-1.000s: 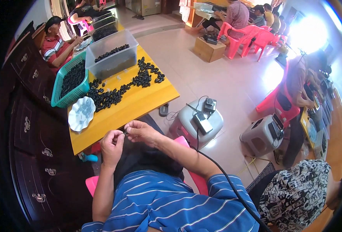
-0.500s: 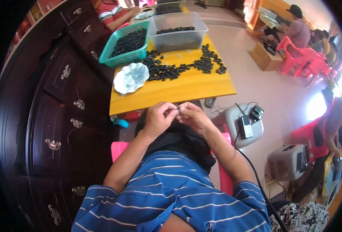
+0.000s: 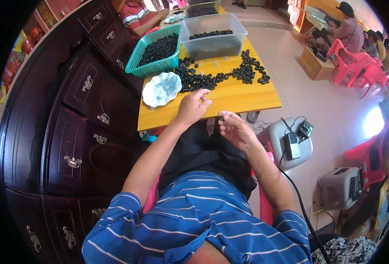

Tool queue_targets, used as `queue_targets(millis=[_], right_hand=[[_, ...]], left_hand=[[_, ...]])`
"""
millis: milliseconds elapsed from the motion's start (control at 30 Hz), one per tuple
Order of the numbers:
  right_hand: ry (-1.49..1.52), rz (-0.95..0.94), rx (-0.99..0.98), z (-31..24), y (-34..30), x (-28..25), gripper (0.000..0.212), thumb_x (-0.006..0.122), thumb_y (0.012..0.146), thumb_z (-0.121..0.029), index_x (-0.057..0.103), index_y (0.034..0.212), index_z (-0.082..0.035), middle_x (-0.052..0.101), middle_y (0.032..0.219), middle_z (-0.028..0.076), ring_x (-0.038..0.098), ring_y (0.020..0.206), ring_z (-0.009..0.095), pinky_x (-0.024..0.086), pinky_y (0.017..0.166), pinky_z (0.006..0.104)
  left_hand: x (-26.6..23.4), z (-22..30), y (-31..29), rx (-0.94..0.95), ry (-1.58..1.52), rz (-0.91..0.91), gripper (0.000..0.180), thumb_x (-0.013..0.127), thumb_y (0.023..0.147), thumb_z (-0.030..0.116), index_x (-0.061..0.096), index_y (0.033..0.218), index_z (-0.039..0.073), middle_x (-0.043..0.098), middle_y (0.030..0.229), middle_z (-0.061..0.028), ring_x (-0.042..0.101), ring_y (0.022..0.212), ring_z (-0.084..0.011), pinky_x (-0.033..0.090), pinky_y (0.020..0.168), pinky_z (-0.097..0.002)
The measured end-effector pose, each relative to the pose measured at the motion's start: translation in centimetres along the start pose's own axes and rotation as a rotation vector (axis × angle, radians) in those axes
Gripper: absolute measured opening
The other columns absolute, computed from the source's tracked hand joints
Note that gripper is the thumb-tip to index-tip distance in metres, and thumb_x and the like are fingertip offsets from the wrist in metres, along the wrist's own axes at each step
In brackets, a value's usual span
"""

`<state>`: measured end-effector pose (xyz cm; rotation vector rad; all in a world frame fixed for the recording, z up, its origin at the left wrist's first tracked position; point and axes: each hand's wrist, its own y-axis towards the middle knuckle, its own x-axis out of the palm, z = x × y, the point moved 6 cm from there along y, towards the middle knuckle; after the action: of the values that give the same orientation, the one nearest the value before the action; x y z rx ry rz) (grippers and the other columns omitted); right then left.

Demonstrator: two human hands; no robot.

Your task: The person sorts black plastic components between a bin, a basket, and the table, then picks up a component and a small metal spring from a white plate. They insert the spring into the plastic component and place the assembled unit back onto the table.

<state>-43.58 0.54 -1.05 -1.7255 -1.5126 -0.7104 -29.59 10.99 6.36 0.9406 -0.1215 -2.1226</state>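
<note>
My left hand (image 3: 194,106) reaches over the near edge of the yellow table (image 3: 247,102), thumb and fingers apart, nothing visible in it. It is closest to the small black ring-like parts (image 3: 202,82) strewn across the tabletop. Just off the table edge, above my lap, my right hand (image 3: 237,132) pinches a small dark part (image 3: 222,118) between thumb and fingertips; its exact shape is too small to tell. To the left of the loose parts sits a white scalloped dish (image 3: 149,94) with tiny clear or silvery pieces in it.
A green basket (image 3: 133,70) and a clear plastic bin (image 3: 245,35), both containing black parts, stand farther back. Dark cabinets (image 3: 78,127) line the left. A grey stool (image 3: 298,160) with small devices is at the right. Other people sit farther off.
My hands have come apart. The left has moved up and forward over the table edge with its fingers opened; the right has stayed low with the small dark part. The view has shifted slightly.
</note>
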Motion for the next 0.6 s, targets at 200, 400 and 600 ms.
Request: queue_targets(millis=[200, 400, 600], right_hand=[[-0.017, -0.021, 0.021, 0.3, 0.2, 0.1, 0.017, 0.061, 0.098, -0.017, 0.064, 0.113, -0.008, 0.069, 0.093, 0.002, 0.065, 0.076, 0.009, 0.054, 0.072, 0.0243], [-0.013, 0.021, 0.017, 0.3, 0.1, -0.3, 0.018, 0.062, 0.098, -0.018, 0.065, 0.113, -0.008, 0.069, 0.093, 0.001, 0.065, 0.076, 0.009, 0.054, 0.072, 0.0237], [-0.026, 0.03, 0.011, 0.2, 0.1, -0.2, 0.018, 0.062, 0.098, -0.019, 0.064, 0.113, -0.008, 0.069, 0.093, 0.002, 0.064, 0.076, 0.008, 0.053, 0.073, 0.0233]], left_hand=[[1.8, -4.3, 1.3, -0.032, 0.515, -0.025, 0.041, 0.066, 0.088, 0.027, 0.06, 0.123, 0.007, 0.064, 0.105, -0.016, 0.064, 0.095, -0.036, 0.052, 0.08, -0.0473], [2.6, -3.9, 1.9, 0.019, 0.621, -0.013, 0.035, 0.064, 0.09, 0.026, 0.062, 0.12, 0.008, 0.062, 0.105, -0.016, 0.064, 0.094, -0.037, 0.052, 0.079, -0.0479], [2.1, -3.4, 0.1, 0.059, 0.596, -0.035, 0.033, 0.066, 0.088, 0.026, 0.062, 0.116, 0.008, 0.062, 0.104, -0.0154, 0.064, 0.095, -0.0374, 0.053, 0.078, -0.0485]])
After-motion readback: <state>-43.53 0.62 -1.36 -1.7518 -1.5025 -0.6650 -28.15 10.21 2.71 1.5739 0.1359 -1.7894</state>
